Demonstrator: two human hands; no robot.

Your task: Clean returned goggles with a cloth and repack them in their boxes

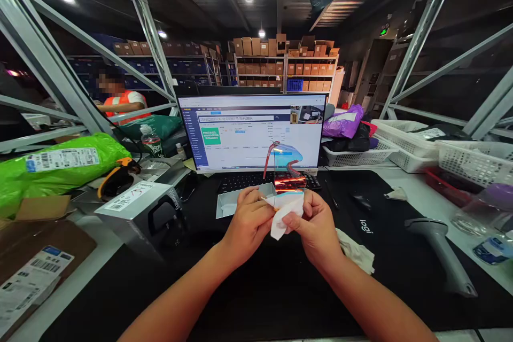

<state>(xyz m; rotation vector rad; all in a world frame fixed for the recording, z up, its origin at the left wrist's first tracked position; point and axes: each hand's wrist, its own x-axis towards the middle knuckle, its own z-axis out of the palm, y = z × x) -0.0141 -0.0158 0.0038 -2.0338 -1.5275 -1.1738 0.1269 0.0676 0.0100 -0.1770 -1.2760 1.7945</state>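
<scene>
**A:** Right, both hands meet at the centre of the wide black desk mat point(256, 288). What's the left hand point(250, 222) doing?

**B:** Its fingers are curled in, thumb pressed on the left edge of a crumpled white cloth point(286, 216). The right hand point(315, 224) pinches the same cloth from three o'clock, thumb on top and fingers tucked under.

**A:** And out of that bundle?

**B:** A pair of glasses with a blue mirrored lens and thin red arms point(286, 156) rises toward twelve o'clock, its lower edge wrapped in the cloth. I can't tell which fingers actually touch the frame.

**A:** Around them?

**B:** A small open grey cardboard box point(230, 204) sits just beside the left hand at eleven o'clock. The flat black keyboard point(244, 181) lies at twelve, below the lit widescreen monitor point(252, 131).

**A:** Out to the right?

**B:** A second pale rag point(356, 251) lies at four o'clock, near the right wrist. A grey handheld barcode scanner point(441, 251) lies well apart, at three to four o'clock. White plastic mesh baskets point(404, 141) stand at two o'clock.

**A:** Left side?

**B:** A bright green labelled plastic parcel point(52, 165) lies at ten o'clock, and a person in an orange vest point(124, 104) sits beyond it.
</scene>
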